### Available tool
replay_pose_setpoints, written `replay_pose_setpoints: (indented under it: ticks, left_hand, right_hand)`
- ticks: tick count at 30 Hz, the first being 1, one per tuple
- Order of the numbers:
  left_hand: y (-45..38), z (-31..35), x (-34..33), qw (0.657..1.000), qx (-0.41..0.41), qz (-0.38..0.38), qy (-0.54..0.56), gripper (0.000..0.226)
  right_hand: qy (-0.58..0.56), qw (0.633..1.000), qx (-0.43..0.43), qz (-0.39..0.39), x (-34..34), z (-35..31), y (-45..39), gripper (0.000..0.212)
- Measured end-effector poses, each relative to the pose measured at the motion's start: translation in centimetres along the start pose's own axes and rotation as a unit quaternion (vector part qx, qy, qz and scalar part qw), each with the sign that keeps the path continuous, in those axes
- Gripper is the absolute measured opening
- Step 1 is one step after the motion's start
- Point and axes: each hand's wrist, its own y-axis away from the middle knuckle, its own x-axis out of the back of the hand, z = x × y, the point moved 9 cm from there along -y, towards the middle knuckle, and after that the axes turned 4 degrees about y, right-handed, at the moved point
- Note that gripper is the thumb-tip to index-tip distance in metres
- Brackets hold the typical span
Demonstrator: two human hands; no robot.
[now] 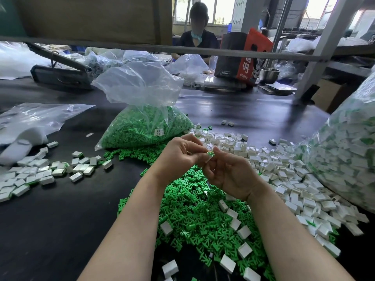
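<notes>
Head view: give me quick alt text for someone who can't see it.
The left hand and right hand together pinch a small green piece above a pile of green pieces on a black table. Loose white blocks lie to the right, an open clear bag of green pieces behind.

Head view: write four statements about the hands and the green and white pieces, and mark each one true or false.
1. The left hand and the right hand together pinch a small green piece at their fingertips. True.
2. The clear bag behind the hands is filled with red pieces. False: the clear bag holds green ones.
3. Loose white housings lie heaped to the right of the hands. True.
4. The green pile under the forearms sits in a tray. False: the green pile lies straight on the black table.
</notes>
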Motion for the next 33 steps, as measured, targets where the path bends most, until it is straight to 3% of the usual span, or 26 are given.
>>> replay_pose_setpoints:
  ticks: [5, 8, 10, 14, 21, 27, 33]
  left_hand:
    - [0.0, -1.0, 1.0, 0.999, 0.032, 0.026, 0.004, 0.012]
    - [0.0, -1.8, 1.0, 0.998, 0.06, 0.011, 0.009, 0.01]
    - [0.2, -2.5, 0.6, 0.995, 0.088, 0.0, 0.054, 0.012]
    - [0.4, -2.7, 1.1, 0.987, 0.089, 0.03, 0.129, 0.015]
    - [0.3, -3.7, 1.4, 0.956, 0.096, 0.097, 0.261, 0.02]
    - [0.2, -3.2, 0.7, 0.967, 0.077, 0.084, 0.23, 0.03]
    - [0.2, -2.9, 0.7, 0.971, 0.061, 0.098, 0.209, 0.021]
  right_hand:
    - [0.115, 0.988, 0.05, 0.087, 1.8, -1.8, 0.1, 0.022]
    - [0.225, 0.952, 0.126, 0.163, 2.5, -3.7, 0.7, 0.007]
    - [0.264, 0.932, 0.156, 0.191, 2.2, -4.2, 1.0, 0.011]
    - [0.225, 0.924, 0.182, 0.249, 2.6, -5.0, 1.8, 0.015]
    - [0.181, 0.932, 0.186, 0.252, 2.2, -5.1, 1.4, 0.018]
    - [0.151, 0.936, 0.189, 0.255, 2.4, -4.9, 1.1, 0.018]
    - [0.168, 0.933, 0.198, 0.249, 2.1, -5.1, 0.9, 0.02]
